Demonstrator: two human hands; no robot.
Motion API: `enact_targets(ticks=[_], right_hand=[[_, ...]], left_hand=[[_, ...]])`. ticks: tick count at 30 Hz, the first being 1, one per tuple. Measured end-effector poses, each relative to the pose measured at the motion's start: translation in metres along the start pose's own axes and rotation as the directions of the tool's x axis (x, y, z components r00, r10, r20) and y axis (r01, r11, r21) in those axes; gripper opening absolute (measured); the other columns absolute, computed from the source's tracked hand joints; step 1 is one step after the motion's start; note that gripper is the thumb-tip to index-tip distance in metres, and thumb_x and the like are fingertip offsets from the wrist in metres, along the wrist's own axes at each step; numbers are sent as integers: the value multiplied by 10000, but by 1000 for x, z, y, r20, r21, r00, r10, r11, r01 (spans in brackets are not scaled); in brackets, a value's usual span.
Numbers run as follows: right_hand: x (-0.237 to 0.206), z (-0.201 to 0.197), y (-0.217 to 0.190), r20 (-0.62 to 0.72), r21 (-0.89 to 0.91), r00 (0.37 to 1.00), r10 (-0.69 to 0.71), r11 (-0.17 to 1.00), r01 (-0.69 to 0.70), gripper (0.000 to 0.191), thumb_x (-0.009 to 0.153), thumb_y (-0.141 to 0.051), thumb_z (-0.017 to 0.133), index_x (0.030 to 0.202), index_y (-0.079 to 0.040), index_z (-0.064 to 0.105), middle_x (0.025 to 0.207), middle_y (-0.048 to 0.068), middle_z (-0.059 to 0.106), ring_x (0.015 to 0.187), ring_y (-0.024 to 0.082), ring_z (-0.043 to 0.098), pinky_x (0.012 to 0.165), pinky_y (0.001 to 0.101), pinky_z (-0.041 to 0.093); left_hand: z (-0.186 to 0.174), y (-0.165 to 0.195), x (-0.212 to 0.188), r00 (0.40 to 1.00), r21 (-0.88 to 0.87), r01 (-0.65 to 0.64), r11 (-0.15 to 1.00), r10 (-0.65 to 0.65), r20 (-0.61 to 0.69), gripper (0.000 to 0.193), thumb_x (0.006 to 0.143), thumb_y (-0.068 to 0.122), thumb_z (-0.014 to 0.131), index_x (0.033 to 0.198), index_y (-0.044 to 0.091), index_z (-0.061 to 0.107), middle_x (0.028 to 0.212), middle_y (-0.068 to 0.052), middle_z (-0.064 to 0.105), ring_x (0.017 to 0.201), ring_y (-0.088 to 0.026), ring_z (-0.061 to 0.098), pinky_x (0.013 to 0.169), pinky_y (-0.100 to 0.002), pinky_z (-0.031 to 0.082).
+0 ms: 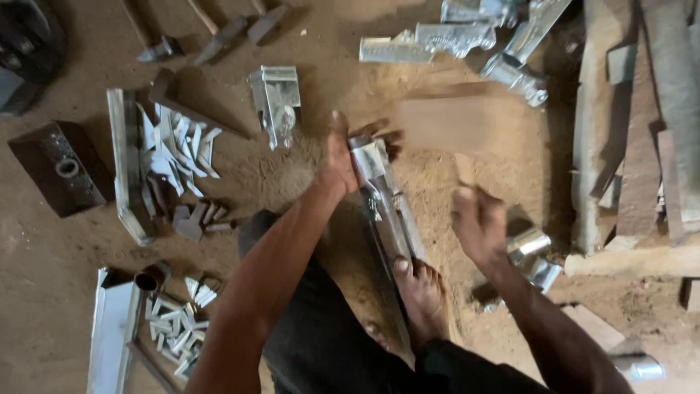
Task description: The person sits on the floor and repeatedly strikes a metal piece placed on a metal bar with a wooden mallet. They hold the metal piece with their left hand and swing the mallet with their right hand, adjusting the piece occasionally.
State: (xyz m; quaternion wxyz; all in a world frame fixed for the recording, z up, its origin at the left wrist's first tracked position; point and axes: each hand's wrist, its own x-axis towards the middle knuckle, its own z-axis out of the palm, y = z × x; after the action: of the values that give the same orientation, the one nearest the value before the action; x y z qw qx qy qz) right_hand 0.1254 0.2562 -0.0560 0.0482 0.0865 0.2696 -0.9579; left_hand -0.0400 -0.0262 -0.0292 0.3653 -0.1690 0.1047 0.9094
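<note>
The sandy floor (306,182) serves as the workbench, so everything lies within arm's reach of the seated person. At its middle lies a long folded sheet-metal piece (386,201), running from about 12 o'clock down toward 6. A bare foot (421,292) presses on its near end, apparently to pin it against the sand. The left hand (341,157) is clasped around its far end, seemingly steadying it for a blow. At 3 o'clock from the piece, the right hand (477,222) is closed round the handle of a wooden mallet (446,124), whose head is smeared with motion just above the metal.

The piece looks like thin, bright galvanised sheet, bent lengthwise into a narrow channel with creased, shiny edges and some crumpling near the gripped end.

Towards 9 o'clock sits a heap of small cut metal strips (179,149) beside a long angle section (125,164); a second heap (175,328) lies at 7 o'clock. Finished bent pieces (467,36) lie at 1 o'clock, and hammers (219,33) at 11 o'clock.
</note>
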Motion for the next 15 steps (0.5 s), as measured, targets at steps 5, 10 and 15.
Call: enact_targets(ticks=[5, 10, 15], right_hand=[[9, 41, -19, -31, -999, 988, 149, 21, -35, 283, 1185, -271, 570, 959, -101, 569, 677, 44, 463, 573, 140, 453, 494, 293, 395], [16, 64, -16, -255, -115, 951, 177, 970, -212, 383, 984, -507, 518, 991, -145, 643, 666, -29, 536, 488, 66, 503, 347, 235, 369], [7, 64, -24, -545, -694, 819, 178, 452, -560, 429, 1041, -504, 522, 804, -147, 529, 556, -47, 438, 401, 94, 391, 319, 280, 310]], left_hand=[[5, 4, 10, 993, -2, 70, 998, -70, -96, 1100, 902, 861, 312, 1544, -27, 407, 1310, -248, 645, 1078, -380, 682, 967, -538, 558], [15, 2, 15, 982, -45, 123, 991, -115, 150, 1132, 887, 854, 370, 1558, -57, 400, 1391, -303, 623, 1122, -394, 679, 998, -512, 555], [34, -6, -10, 845, 79, -184, 980, 198, -496, 1003, 849, 785, 500, 1484, 18, 384, 1264, -287, 644, 1038, -389, 681, 853, -557, 577]])
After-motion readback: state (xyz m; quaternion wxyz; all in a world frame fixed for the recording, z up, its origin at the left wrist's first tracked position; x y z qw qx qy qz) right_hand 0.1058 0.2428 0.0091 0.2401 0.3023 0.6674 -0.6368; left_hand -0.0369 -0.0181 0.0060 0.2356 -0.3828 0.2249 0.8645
